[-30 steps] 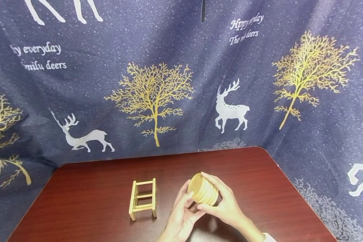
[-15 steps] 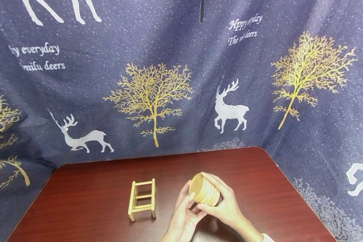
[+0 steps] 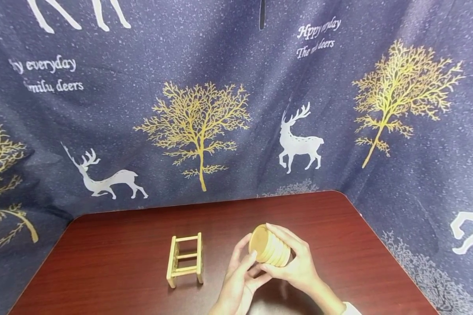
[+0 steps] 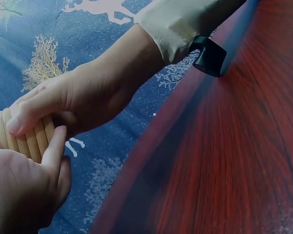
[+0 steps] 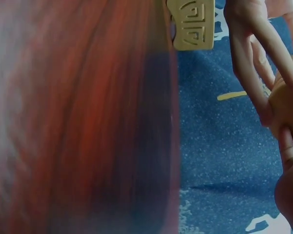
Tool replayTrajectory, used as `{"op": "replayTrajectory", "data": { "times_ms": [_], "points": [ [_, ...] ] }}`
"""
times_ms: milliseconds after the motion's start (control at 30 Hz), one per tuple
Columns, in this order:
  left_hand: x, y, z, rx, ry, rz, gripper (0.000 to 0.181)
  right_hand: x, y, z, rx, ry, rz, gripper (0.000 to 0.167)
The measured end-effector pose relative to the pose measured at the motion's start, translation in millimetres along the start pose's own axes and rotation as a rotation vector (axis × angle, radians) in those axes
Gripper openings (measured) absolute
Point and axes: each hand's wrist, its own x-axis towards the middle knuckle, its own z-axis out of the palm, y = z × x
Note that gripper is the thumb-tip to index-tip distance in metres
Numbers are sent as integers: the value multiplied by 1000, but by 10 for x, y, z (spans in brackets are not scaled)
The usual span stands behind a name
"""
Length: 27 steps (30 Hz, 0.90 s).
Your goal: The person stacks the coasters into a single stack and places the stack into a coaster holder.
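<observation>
Both hands hold a stack of round wooden coasters (image 3: pixel 277 250) above the table, tilted with a flat face toward the upper left. My right hand (image 3: pixel 301 267) grips the stack from the right, fingers over the top and thumb below. At the lower left, my left hand (image 3: pixel 235 280) supports it, its thumb at the front face and fingers behind. Several coaster edges (image 4: pixel 33 141) line up between the two hands in the left wrist view. To the left stands a small wooden rack (image 3: pixel 199 259) with crossbars, untouched.
The dark red wooden table (image 3: pixel 114 253) has rounded far corners. Behind it hangs a blue cloth (image 3: pixel 236 175) printed with deer and trees. The rack's carved side panel (image 5: pixel 195 24) shows in the right wrist view.
The hands and the coaster stack have shifted slightly to the right. The hold looks much the same, and the rack stays in place on the table.
</observation>
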Motion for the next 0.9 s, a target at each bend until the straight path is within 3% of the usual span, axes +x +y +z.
{"op": "replayTrajectory", "data": {
  "times_ms": [167, 400, 533, 700, 900],
  "points": [
    [-4, 14, 8, 65, -14, 25, 40, 15, -8, -19, 18, 0, -4, 94],
    [1, 47, -39, 237, -55, 109, 52, 38, -1, -62, 78, -17, 6, 93],
    [8, 90, -47, 300, -58, 119, 54, 30, 7, -77, 90, -27, 18, 92],
    [29, 158, -56, 382, -24, 135, 53, 24, 4, -85, 84, -40, 36, 94],
    [51, 210, -108, 592, 30, 256, 45, 38, -26, -86, 76, -71, 70, 95]
  ]
}}
